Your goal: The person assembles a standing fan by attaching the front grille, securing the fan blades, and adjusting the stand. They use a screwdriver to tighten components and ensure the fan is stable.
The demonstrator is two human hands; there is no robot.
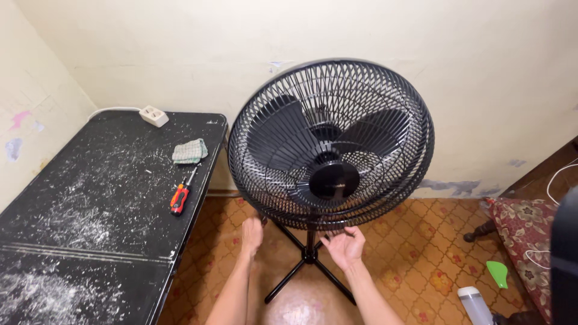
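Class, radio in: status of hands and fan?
Left hand and right hand at lower rim of fan grille, grip unclear. Screwdriver lies apart on table.

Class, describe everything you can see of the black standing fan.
The fan is black, with a round wire-like cage around dark blades and a round hub at the front. It looks like plastic and metal. Its head tilts upward, on a thin pole over crossed floor legs on the patterned tile floor, beside the black table. The left hand and right hand touch the cage's lower rim.
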